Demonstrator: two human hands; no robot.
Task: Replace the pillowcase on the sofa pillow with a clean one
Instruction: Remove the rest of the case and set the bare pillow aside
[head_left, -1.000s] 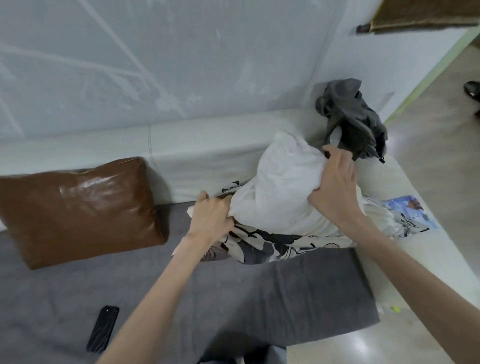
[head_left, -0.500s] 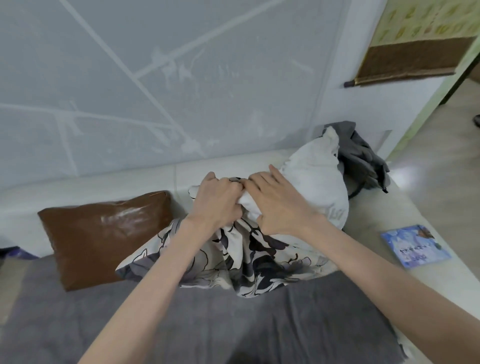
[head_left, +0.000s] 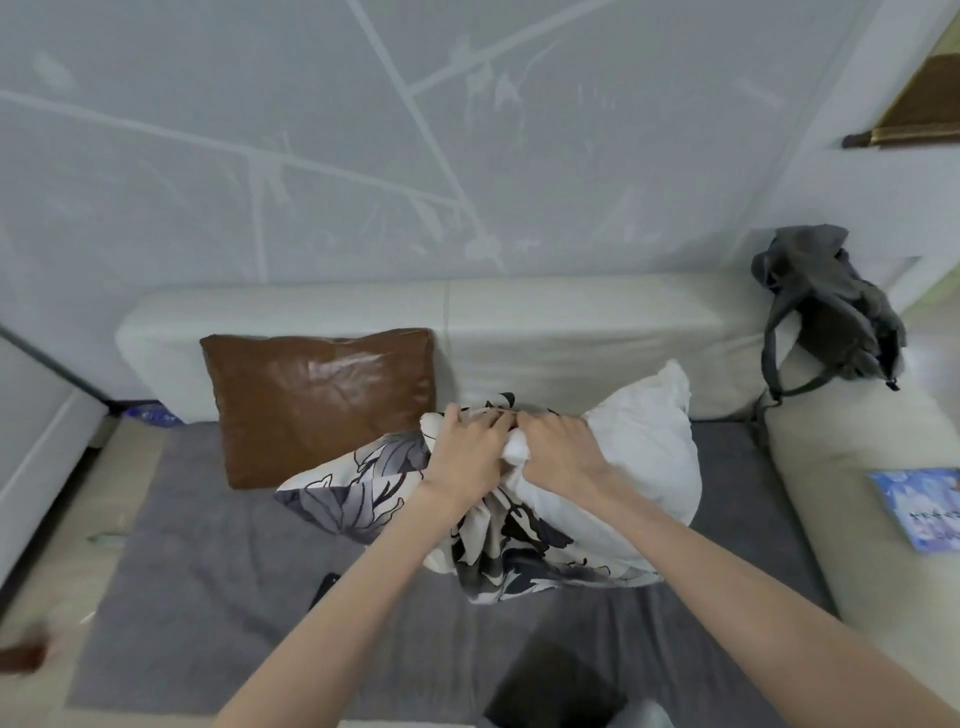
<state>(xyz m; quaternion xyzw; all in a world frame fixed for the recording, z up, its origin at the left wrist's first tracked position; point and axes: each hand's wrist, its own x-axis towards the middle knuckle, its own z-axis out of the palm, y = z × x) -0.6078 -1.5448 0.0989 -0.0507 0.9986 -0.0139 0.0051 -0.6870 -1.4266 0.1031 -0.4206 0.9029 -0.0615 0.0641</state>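
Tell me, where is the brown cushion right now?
The brown cushion leans against the sofa back, left of both hands and touching the patterned pillowcase.

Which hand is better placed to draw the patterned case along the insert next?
Left. The left hand already grips the patterned pillowcase; the right hand clutches the white insert.
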